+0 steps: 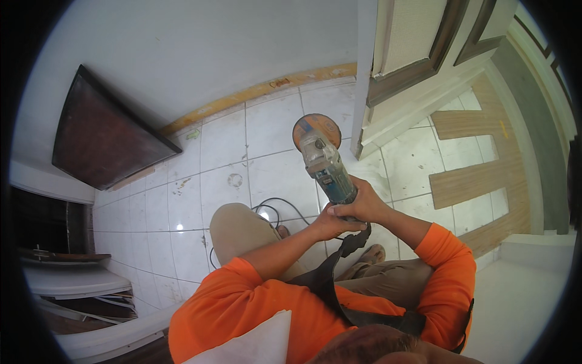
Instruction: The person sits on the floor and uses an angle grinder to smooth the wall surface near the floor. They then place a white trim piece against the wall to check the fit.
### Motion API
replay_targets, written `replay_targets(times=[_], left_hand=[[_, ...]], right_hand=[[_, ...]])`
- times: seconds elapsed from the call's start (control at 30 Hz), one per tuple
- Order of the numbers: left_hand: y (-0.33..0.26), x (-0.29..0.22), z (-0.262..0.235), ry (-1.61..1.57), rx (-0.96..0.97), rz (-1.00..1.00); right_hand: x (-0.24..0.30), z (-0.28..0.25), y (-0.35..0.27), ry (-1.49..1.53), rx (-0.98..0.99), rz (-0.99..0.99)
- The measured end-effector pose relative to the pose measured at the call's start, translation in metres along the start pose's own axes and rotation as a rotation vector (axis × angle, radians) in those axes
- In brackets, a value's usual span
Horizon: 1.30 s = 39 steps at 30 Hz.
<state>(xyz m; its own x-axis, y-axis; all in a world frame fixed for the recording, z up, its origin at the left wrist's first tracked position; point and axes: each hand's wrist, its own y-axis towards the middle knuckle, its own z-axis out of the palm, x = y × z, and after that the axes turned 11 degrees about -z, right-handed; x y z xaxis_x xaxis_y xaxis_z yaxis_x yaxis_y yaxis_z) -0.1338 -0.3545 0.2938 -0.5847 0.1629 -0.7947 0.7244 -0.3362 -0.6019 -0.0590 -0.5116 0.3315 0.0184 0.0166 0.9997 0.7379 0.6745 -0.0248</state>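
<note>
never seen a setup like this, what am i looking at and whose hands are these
There's no robot here: a person wears a wide fisheye camera on their head, looking down, so straight edges bend and the rim goes black. The bare left hand and right hand, with orange sleeves, hold the rear end of a power grinder, its round disc pointing away from the person. Below is a white tiled floor with a black cable and, at right, brown wood-look strips. A dark panel stands by the wall.
</note>
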Motion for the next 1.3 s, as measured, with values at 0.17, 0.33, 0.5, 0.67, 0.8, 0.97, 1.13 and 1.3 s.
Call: replay_targets(times=[0.17,0.33,0.5,0.67,0.8,0.97,1.13,1.3], left_hand=[[-0.001,-0.005,0.003,0.031,-0.039,-0.009],[0.011,0.009,0.013,-0.331,-0.041,-0.113],[0.016,0.026,-0.003,-0.36,-0.056,-0.349],[0.001,0.001,0.002,-0.637,-0.063,0.145],[0.016,0.002,0.0,-0.51,-0.197,0.193],[0.019,0.001,-0.012,-0.576,-0.199,0.109],[0.02,-0.002,-0.029,-0.705,-0.008,0.246],[0.013,-0.015,-0.038,-0.674,0.119,0.235]], right_hand=[[-0.014,0.003,-0.002,-0.164,-0.093,0.017],[-0.015,0.007,-0.003,-0.419,-0.203,0.037],[-0.011,0.005,-0.002,-0.492,-0.214,0.054],[-0.019,-0.009,-0.004,-0.65,-0.292,-0.058],[-0.024,-0.01,-0.003,-0.871,-0.245,-0.151],[-0.033,-0.005,-0.003,-1.041,-0.158,-0.288],[-0.014,-0.001,-0.005,-1.126,-0.196,-0.394],[0.001,-0.002,-0.006,-1.075,-0.177,-0.294]])
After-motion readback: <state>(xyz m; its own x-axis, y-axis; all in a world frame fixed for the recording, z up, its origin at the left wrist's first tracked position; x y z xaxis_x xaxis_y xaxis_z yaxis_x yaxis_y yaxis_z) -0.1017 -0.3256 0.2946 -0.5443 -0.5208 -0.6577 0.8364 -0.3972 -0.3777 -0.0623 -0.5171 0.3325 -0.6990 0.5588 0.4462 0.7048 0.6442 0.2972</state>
